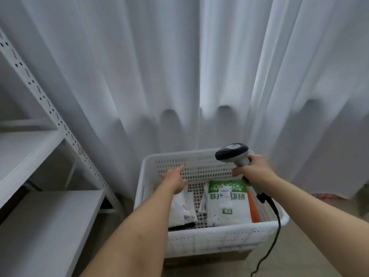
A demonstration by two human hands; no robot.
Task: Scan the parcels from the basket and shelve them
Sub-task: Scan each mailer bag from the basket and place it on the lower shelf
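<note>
Nearest the camera, two bare forearms were extended over a white perforated basket (209, 239) set at about five o'clock in the head view. Inside it, a green-and-white parcel (227, 202) was laid flat on the right half, its long axis running near to far, label uppermost; a white parcel (180, 206) was laid at its nine o'clock, partly covered by the left forearm. The left hand (174, 179) was held open over the white parcel, fingers straight and nothing gripped (whether it touched the parcel could not be told). The right hand (253, 169) was wrapped round the handle of a barcode scanner (232, 152), directly at twelve o'clock from the green-and-white parcel. The left hand was judged better placed to lift a parcel. Bare shelves (40, 216) were seen at nine o'clock, curtains (179, 66) beyond.
</note>
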